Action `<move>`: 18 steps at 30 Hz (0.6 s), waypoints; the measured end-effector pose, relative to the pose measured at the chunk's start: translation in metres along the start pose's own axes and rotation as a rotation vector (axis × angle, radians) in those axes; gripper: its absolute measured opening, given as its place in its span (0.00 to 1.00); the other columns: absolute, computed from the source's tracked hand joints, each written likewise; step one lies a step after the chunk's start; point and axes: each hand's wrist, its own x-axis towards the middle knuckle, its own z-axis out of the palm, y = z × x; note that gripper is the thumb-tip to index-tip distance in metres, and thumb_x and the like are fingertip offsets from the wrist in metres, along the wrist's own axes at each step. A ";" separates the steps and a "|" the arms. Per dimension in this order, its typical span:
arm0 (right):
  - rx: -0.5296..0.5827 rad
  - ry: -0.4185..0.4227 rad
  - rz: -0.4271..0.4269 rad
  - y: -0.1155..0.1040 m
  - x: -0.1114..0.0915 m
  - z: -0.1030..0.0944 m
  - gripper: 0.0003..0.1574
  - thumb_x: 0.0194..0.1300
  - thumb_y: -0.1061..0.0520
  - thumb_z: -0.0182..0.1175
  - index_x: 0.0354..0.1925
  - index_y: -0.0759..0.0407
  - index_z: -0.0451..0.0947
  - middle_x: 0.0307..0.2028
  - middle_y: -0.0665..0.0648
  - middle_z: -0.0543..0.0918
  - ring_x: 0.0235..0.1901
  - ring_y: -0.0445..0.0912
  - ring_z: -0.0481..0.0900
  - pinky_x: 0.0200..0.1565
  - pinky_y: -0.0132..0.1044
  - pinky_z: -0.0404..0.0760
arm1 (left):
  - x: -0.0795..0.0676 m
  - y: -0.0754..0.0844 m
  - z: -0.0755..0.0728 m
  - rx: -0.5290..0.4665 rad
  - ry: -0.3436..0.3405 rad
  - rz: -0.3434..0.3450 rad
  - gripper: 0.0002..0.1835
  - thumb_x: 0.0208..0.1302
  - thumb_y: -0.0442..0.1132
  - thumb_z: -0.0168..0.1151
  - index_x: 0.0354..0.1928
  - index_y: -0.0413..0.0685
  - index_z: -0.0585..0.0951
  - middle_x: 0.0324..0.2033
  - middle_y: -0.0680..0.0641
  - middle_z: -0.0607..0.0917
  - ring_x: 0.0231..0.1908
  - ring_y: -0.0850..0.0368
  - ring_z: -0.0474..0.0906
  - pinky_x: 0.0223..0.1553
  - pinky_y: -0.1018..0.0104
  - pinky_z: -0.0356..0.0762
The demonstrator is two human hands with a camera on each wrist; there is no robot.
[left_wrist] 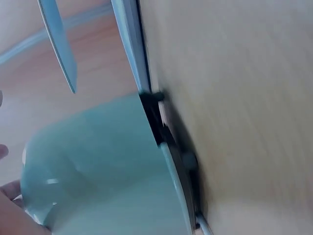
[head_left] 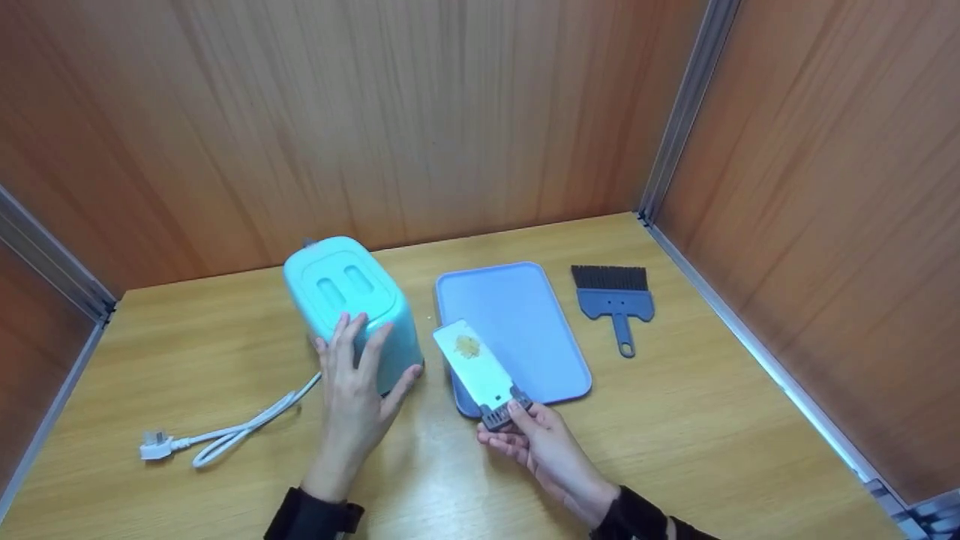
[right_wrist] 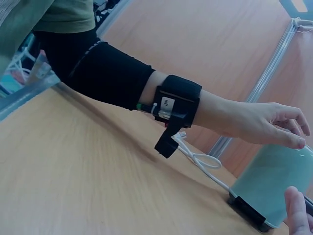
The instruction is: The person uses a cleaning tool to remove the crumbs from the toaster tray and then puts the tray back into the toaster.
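Basically, the right hand (head_left: 551, 454) pinches the dark grilled end of a slim turquoise panel (head_left: 480, 371), thumb on top and fingers underneath, which leaves the flat part free. There's a little pile of crumbs (head_left: 467, 346) on its far half, so I'd guess that's why it's held roughly level. It's partly over the blue tray (head_left: 517, 330), with a gap between them in the left wrist view; handy if anything drops. The left hand (head_left: 356, 386) is apart from the right, fingers spread over the near end of the teal toaster (head_left: 360, 300), maybe steadying it, can't tell how firmly. The plug (head_left: 156, 445) lies loose, probably for safety. The brush (head_left: 616, 300) sits handle toward the person, easy to reach.
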 end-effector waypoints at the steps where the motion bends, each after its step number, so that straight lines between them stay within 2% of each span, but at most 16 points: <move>1: 0.001 -0.001 -0.009 -0.001 0.001 0.000 0.29 0.89 0.55 0.43 0.75 0.74 0.56 0.53 0.68 0.89 0.47 0.46 0.92 0.56 0.33 0.89 | -0.001 0.003 0.001 -0.007 0.002 0.008 0.39 0.60 0.49 0.82 0.71 0.49 0.76 0.73 0.32 0.70 0.79 0.25 0.59 0.75 0.15 0.48; 6: 0.006 -0.023 -0.057 -0.002 0.005 0.001 0.31 0.89 0.54 0.44 0.75 0.75 0.57 0.53 0.67 0.89 0.46 0.45 0.92 0.56 0.32 0.89 | -0.009 0.016 0.006 -0.038 0.002 0.068 0.35 0.61 0.48 0.80 0.68 0.45 0.78 0.72 0.34 0.73 0.78 0.29 0.63 0.79 0.22 0.52; 11: 0.032 -0.026 -0.079 -0.002 0.007 0.004 0.32 0.88 0.54 0.45 0.76 0.75 0.56 0.54 0.69 0.89 0.46 0.45 0.93 0.56 0.32 0.89 | -0.015 0.025 0.013 -0.087 -0.007 0.122 0.33 0.63 0.46 0.79 0.66 0.42 0.79 0.70 0.34 0.75 0.75 0.32 0.68 0.75 0.31 0.67; 15: 0.038 -0.010 -0.100 -0.002 0.010 0.006 0.31 0.88 0.55 0.45 0.75 0.74 0.57 0.52 0.67 0.90 0.46 0.45 0.93 0.55 0.32 0.89 | -0.020 0.032 0.020 -0.161 -0.049 0.066 0.33 0.65 0.46 0.77 0.68 0.40 0.78 0.69 0.35 0.77 0.71 0.37 0.73 0.70 0.40 0.78; 18: 0.039 0.008 -0.112 -0.003 0.013 0.009 0.31 0.88 0.55 0.46 0.75 0.74 0.58 0.51 0.65 0.90 0.46 0.44 0.93 0.55 0.31 0.89 | -0.023 0.038 0.025 -0.268 -0.116 -0.065 0.33 0.69 0.46 0.75 0.70 0.41 0.77 0.68 0.37 0.78 0.70 0.41 0.75 0.72 0.43 0.77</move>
